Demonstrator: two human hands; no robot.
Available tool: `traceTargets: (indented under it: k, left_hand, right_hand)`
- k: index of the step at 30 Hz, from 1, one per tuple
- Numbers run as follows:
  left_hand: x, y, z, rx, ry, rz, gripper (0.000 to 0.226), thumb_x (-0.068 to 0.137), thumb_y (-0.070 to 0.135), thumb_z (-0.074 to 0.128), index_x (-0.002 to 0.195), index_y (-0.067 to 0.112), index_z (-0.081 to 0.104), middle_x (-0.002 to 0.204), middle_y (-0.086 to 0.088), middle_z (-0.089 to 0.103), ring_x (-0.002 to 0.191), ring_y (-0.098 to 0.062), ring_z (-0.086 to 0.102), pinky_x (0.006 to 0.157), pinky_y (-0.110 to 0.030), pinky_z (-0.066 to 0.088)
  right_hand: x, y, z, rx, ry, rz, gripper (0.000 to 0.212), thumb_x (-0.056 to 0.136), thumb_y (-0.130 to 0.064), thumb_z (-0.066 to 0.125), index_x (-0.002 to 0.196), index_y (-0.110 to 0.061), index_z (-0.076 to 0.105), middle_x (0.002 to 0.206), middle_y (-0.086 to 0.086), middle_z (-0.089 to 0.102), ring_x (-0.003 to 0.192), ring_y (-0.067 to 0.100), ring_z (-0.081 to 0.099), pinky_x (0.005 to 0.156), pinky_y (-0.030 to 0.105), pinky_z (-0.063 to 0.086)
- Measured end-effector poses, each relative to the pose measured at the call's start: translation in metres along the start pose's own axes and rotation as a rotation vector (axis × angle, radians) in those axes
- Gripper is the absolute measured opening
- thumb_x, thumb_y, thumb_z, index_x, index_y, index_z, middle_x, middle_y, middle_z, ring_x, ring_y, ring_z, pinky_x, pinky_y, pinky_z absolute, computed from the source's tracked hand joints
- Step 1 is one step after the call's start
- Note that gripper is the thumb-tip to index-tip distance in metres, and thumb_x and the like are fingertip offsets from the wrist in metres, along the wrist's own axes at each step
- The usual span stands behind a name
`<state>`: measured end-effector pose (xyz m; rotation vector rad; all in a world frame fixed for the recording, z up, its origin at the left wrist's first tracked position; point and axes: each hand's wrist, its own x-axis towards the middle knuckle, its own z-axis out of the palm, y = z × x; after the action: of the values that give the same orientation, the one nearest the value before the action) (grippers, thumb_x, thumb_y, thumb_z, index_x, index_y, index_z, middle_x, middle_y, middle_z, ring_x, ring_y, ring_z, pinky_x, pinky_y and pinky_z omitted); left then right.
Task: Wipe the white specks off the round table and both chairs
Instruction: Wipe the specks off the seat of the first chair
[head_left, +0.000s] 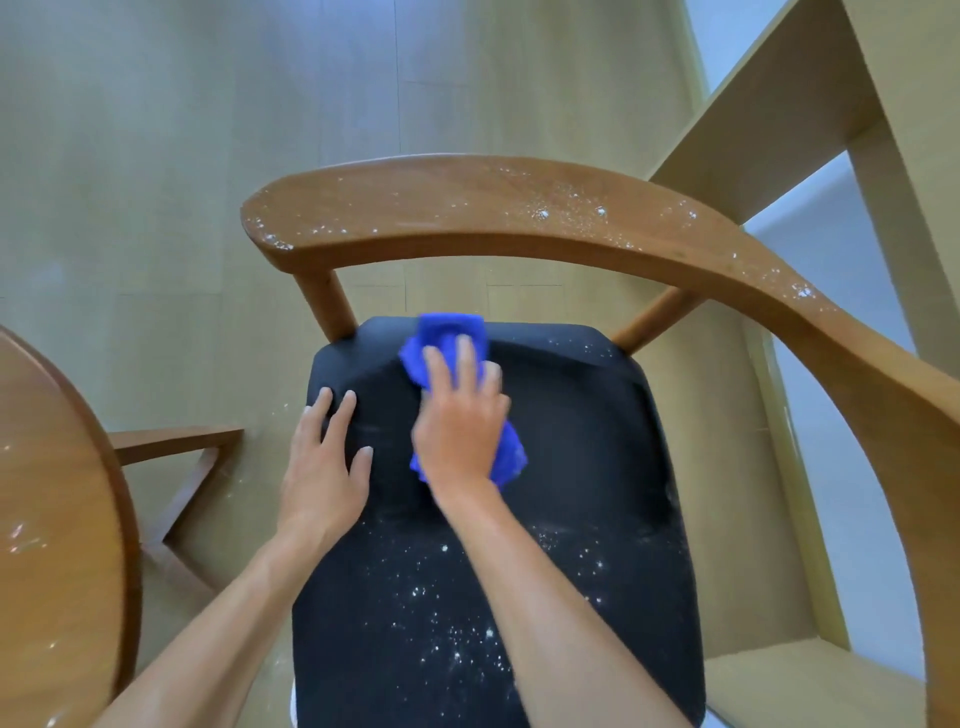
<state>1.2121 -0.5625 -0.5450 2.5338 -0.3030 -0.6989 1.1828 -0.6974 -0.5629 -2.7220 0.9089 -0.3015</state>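
A wooden chair fills the view, with a black seat and a curved brown backrest rail. White specks lie scattered on the near half of the seat and along the rail. My right hand presses flat on a crumpled blue cloth at the far middle of the seat. My left hand rests flat on the seat's left side, fingers apart, holding nothing. The round wooden table shows at the left edge, with a few specks on it.
A pale wooden floor lies beyond the chair. The table's wooden base stands left of the seat. A light wooden shelf frame rises at the right, close behind the chair's rail.
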Motion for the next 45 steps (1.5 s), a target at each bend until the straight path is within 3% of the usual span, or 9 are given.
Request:
traceTargets:
  k: [4, 6, 12, 22, 27, 33, 36, 40, 45]
  left_hand:
    - [0.002, -0.002, 0.005, -0.030, 0.012, 0.039, 0.062, 0.094, 0.015, 0.055, 0.150, 0.017, 0.027, 0.160, -0.001, 0.011, 0.147, -0.020, 0.009, 0.116, -0.033, 0.015]
    - [0.001, -0.003, 0.008, -0.024, 0.017, 0.032, 0.061, 0.096, 0.017, 0.052, 0.151, 0.018, 0.025, 0.161, 0.001, 0.009, 0.148, -0.019, 0.005, 0.116, -0.031, 0.012]
    - [0.001, 0.003, 0.008, 0.018, 0.008, -0.008, 0.060, 0.098, 0.021, 0.047, 0.152, 0.023, 0.020, 0.161, 0.004, 0.005, 0.148, -0.017, 0.001, 0.117, -0.036, 0.016]
    - [-0.001, 0.010, 0.003, 0.061, -0.023, -0.046, 0.059, 0.099, 0.026, 0.045, 0.152, 0.026, 0.018, 0.161, 0.007, 0.002, 0.148, -0.015, 0.001, 0.116, -0.041, 0.021]
    - [0.003, 0.005, -0.004, 0.082, -0.061, -0.051, 0.061, 0.098, 0.028, 0.046, 0.152, 0.027, 0.018, 0.161, 0.008, 0.002, 0.148, -0.016, 0.004, 0.116, -0.042, 0.024]
    - [0.002, 0.005, -0.002, 0.051, -0.049, -0.026, 0.060, 0.099, 0.028, 0.045, 0.152, 0.027, 0.017, 0.161, 0.006, 0.003, 0.147, -0.017, 0.000, 0.116, -0.036, 0.018]
    - [0.002, -0.002, -0.005, 0.047, -0.047, 0.014, 0.061, 0.098, 0.029, 0.047, 0.152, 0.028, 0.018, 0.160, 0.007, 0.005, 0.147, -0.016, 0.002, 0.116, -0.036, 0.020]
    - [0.004, -0.015, -0.012, -0.044, -0.038, 0.107, 0.063, 0.095, 0.016, 0.053, 0.151, 0.021, 0.024, 0.159, 0.005, 0.016, 0.146, -0.014, 0.014, 0.114, -0.026, 0.016]
    - [-0.001, -0.020, -0.011, -0.255, -0.017, 0.048, 0.064, 0.090, -0.003, 0.051, 0.147, 0.016, 0.030, 0.158, 0.008, 0.021, 0.144, -0.009, 0.019, 0.109, -0.020, 0.014]
  right_hand:
    - [0.008, -0.022, 0.008, -0.010, -0.127, -0.237, 0.042, 0.085, -0.037, 0.047, 0.122, -0.026, 0.062, 0.143, 0.008, 0.051, 0.113, 0.040, 0.053, 0.075, 0.041, 0.044]
    - [0.014, -0.005, 0.009, -0.024, -0.145, -0.335, 0.045, 0.083, -0.047, 0.057, 0.125, -0.031, 0.061, 0.145, 0.009, 0.048, 0.113, 0.040, 0.052, 0.076, 0.042, 0.044]
    - [0.051, 0.038, 0.000, -0.028, -0.173, -0.411, 0.056, 0.061, -0.022, 0.085, 0.114, -0.028, 0.070, 0.133, 0.010, 0.059, 0.082, 0.035, 0.058, 0.066, 0.037, 0.047]
    - [0.027, 0.203, -0.055, -0.145, 0.016, -0.196, 0.054, 0.066, -0.003, 0.064, 0.118, -0.018, 0.068, 0.134, 0.013, 0.058, 0.079, 0.038, 0.058, 0.071, 0.042, 0.052]
    - [0.003, 0.189, -0.053, -0.165, 0.075, 0.008, 0.054, 0.069, -0.001, 0.059, 0.120, -0.018, 0.066, 0.137, 0.014, 0.055, 0.082, 0.039, 0.056, 0.072, 0.044, 0.050]
    - [-0.028, 0.154, -0.049, 0.014, 0.128, 0.571, 0.048, 0.078, 0.002, 0.066, 0.125, -0.006, 0.062, 0.136, 0.023, 0.052, 0.087, 0.049, 0.057, 0.075, 0.049, 0.046]
    - [-0.011, 0.088, -0.028, 0.018, 0.150, 0.456, 0.047, 0.071, 0.000, 0.062, 0.117, -0.008, 0.066, 0.130, 0.023, 0.057, 0.071, 0.044, 0.057, 0.063, 0.044, 0.047]
    - [-0.014, -0.015, 0.000, 0.043, 0.043, 0.127, 0.053, 0.066, -0.009, 0.064, 0.117, -0.021, 0.067, 0.133, 0.012, 0.057, 0.079, 0.033, 0.054, 0.063, 0.036, 0.042]
    - [-0.028, -0.017, 0.004, 0.014, -0.070, -0.289, 0.046, 0.074, -0.008, 0.058, 0.117, -0.022, 0.066, 0.136, 0.010, 0.056, 0.083, 0.032, 0.055, 0.065, 0.037, 0.043]
